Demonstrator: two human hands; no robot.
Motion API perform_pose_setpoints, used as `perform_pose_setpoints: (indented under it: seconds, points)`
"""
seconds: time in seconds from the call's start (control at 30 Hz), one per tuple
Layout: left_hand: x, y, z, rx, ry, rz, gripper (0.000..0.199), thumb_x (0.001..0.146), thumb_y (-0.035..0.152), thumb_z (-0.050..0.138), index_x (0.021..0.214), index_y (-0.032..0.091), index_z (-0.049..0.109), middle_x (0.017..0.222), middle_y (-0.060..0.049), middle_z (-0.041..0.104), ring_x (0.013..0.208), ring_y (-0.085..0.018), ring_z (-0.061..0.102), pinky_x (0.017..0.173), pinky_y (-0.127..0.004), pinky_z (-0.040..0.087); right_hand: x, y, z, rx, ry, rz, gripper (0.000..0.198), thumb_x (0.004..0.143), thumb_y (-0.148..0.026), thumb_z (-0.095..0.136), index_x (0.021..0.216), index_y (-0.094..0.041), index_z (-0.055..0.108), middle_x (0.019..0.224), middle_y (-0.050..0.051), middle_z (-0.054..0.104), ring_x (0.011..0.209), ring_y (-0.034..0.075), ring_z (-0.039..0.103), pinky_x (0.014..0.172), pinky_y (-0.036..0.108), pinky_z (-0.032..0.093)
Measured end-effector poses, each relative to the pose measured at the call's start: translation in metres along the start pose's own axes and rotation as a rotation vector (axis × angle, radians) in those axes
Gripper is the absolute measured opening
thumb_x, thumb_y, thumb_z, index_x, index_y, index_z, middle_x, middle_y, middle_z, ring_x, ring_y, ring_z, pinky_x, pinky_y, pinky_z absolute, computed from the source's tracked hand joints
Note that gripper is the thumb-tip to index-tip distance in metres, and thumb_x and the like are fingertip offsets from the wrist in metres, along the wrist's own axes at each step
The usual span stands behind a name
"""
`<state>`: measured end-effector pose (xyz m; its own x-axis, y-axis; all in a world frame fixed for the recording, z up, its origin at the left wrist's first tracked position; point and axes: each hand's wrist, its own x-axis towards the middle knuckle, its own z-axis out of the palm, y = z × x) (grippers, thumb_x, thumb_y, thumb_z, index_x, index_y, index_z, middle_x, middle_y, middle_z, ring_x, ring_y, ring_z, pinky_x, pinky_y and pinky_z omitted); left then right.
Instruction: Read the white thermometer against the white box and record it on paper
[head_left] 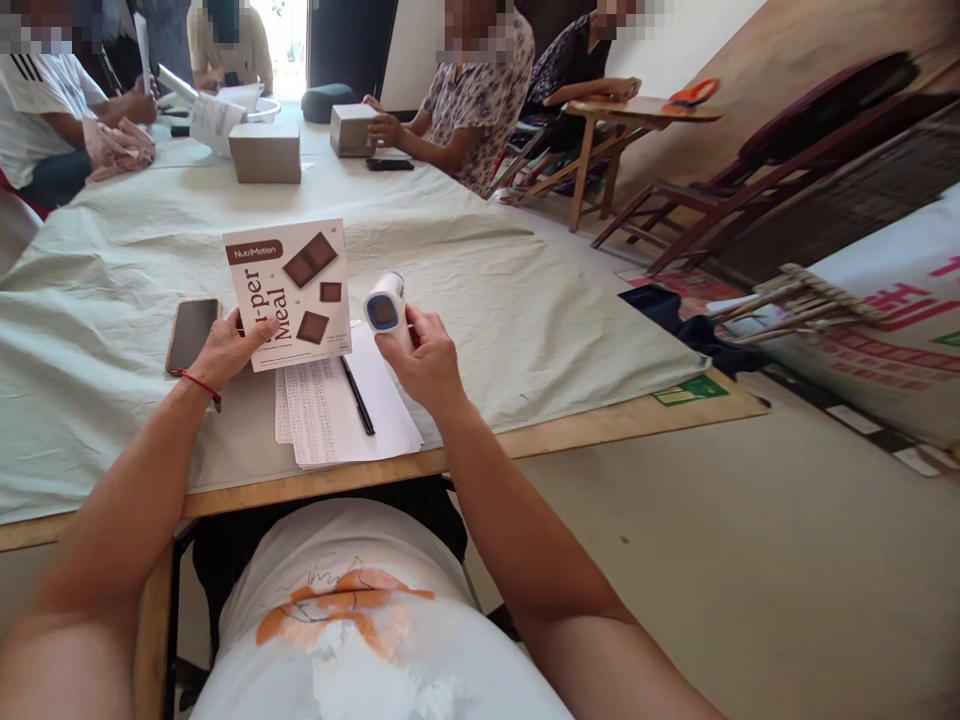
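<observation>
My left hand (229,348) grips the lower left corner of a flat white box (289,295) printed with brown chocolate squares and "NutriMotion", its front tilted up toward me. In my right hand (429,360) is a white handheld device with a blue-rimmed round end (384,308); it looks like an infrared thermometer. The device is just right of the box, apart from it. Below both lie sheets of paper (390,415), some covered in small writing, with a black pen (358,397) on top. A smartphone (193,335) rests on the cloth beside my left hand.
A pale green cloth (525,330) covers the table, whose wooden edge (585,428) runs before me. Two cardboard boxes (265,155) stand farther back, one touched by a person's hands. Several people sit around. A wooden chair (720,180) and a small table (637,112) are at right.
</observation>
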<state>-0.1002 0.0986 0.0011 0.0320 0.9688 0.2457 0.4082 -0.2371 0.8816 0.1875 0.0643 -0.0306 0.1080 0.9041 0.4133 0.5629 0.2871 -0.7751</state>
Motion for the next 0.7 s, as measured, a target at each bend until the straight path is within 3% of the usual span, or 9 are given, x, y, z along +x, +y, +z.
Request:
perform_pose_setpoints:
  seconds: [0.03, 0.13, 0.23, 0.43, 0.7]
  points:
    - [0.000, -0.001, 0.000, -0.012, -0.007, -0.001, 0.058, 0.071, 0.066, 0.084, 0.103, 0.019, 0.074, 0.112, -0.012, 0.080, 0.109, -0.036, 0.072, 0.094, -0.048, 0.061, -0.003, -0.011, 0.002, 0.151, -0.035, -0.001, 0.045, 0.084, -0.058, 0.061, 0.112, -0.023, 0.065, 0.103, 0.009, 0.066, 0.096, 0.027, 0.064, 0.085, 0.042, 0.055]
    - [0.001, -0.003, 0.002, -0.050, -0.024, -0.007, 0.063, 0.070, 0.067, 0.083, 0.108, 0.018, 0.073, 0.116, -0.013, 0.079, 0.109, -0.035, 0.072, 0.095, -0.048, 0.060, -0.014, -0.042, 0.011, 0.533, -0.311, 0.081, 0.041, 0.079, -0.062, 0.063, 0.092, -0.024, 0.062, 0.079, 0.000, 0.059, 0.071, 0.018, 0.056, 0.067, 0.035, 0.050]
    - [0.000, -0.003, 0.002, -0.033, -0.025, -0.004, 0.063, 0.071, 0.067, 0.082, 0.110, 0.018, 0.072, 0.117, -0.014, 0.078, 0.110, -0.035, 0.072, 0.096, -0.047, 0.060, -0.023, -0.057, 0.024, 0.660, -0.465, 0.191, 0.038, 0.078, -0.060, 0.066, 0.086, -0.024, 0.058, 0.070, -0.003, 0.056, 0.061, 0.014, 0.051, 0.061, 0.031, 0.045]
    - [-0.001, 0.001, 0.000, 0.011, -0.025, 0.016, 0.056, 0.077, 0.062, 0.080, 0.109, 0.017, 0.073, 0.114, -0.013, 0.079, 0.109, -0.034, 0.072, 0.094, -0.044, 0.061, -0.032, -0.052, 0.037, 0.585, -0.427, 0.265, 0.039, 0.074, -0.060, 0.069, 0.078, -0.024, 0.054, 0.065, -0.005, 0.055, 0.060, 0.013, 0.050, 0.060, 0.029, 0.042]
    - [-0.002, 0.001, 0.000, -0.038, -0.063, -0.023, 0.066, 0.073, 0.066, 0.082, 0.116, 0.017, 0.072, 0.121, -0.013, 0.078, 0.116, -0.035, 0.070, 0.100, -0.048, 0.059, -0.034, -0.053, 0.040, 0.538, -0.404, 0.315, 0.042, 0.075, -0.063, 0.065, 0.069, -0.023, 0.053, 0.063, -0.003, 0.052, 0.061, 0.014, 0.047, 0.060, 0.031, 0.038]
